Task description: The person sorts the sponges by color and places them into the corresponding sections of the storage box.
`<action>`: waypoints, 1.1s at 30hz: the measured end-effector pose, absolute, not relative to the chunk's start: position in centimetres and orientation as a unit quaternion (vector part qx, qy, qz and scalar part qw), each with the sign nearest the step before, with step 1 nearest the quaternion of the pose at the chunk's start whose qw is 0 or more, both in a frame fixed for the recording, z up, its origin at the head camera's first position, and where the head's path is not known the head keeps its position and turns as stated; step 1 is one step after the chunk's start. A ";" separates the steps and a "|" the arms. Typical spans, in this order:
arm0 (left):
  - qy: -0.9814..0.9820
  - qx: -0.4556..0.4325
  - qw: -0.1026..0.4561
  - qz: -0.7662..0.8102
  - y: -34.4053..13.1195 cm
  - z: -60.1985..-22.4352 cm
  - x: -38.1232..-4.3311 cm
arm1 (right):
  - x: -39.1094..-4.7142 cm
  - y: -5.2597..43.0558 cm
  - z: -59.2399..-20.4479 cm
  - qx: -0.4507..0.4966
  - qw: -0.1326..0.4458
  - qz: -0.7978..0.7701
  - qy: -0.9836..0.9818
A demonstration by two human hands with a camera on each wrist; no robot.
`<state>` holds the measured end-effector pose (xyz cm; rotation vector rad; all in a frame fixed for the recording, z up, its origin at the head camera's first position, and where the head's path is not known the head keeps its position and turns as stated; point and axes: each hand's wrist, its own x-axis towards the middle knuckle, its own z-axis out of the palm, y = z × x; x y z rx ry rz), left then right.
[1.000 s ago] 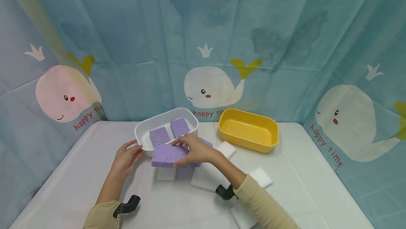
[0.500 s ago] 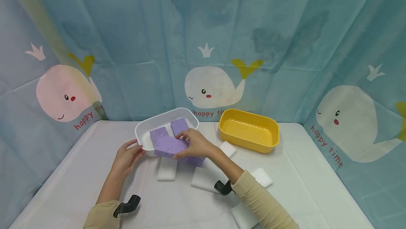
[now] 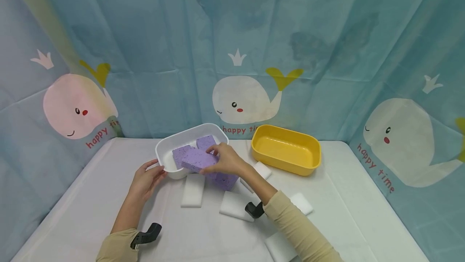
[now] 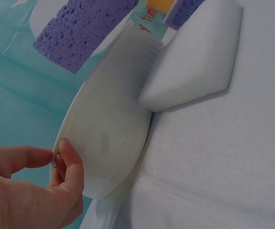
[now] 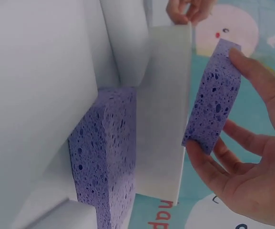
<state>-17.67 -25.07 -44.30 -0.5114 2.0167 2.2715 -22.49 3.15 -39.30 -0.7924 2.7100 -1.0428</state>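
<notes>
My left hand [image 3: 147, 181] pinches the near left rim of a white oval-cornered basin [image 3: 178, 175] between thumb and fingers, seen closely in the left wrist view. My right hand [image 3: 229, 160] grips a purple speckled sponge [image 3: 196, 160] by its right end, thumb on one edge and fingers on the other. That sponge is over the basin's front rim, tilted in the right wrist view. Two more purple sponges lie inside the basin, one at left [image 3: 179, 155] and one at right [image 3: 206, 141]. Another purple sponge [image 5: 104, 152] lies on the table before the basin, partly under the right hand in the head view.
A yellow basin [image 3: 286, 149] stands at the back right with nothing in it. Several white foam blocks, such as one near the basin [image 3: 193, 191] and one in the middle [image 3: 236, 206], lie on the white-covered table [image 3: 196, 237]. A whale-print curtain [image 3: 163, 92] hangs behind.
My right hand has lifted the purple sponge up and away from me, from in front of the white basin to over its rim. The left hand has kept its hold.
</notes>
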 end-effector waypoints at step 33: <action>0.662 -0.168 0.028 0.730 -25.0 -44.3 -17.7 | -26.6 2.0 -39.2 -0.163 0.027 -0.366 0.916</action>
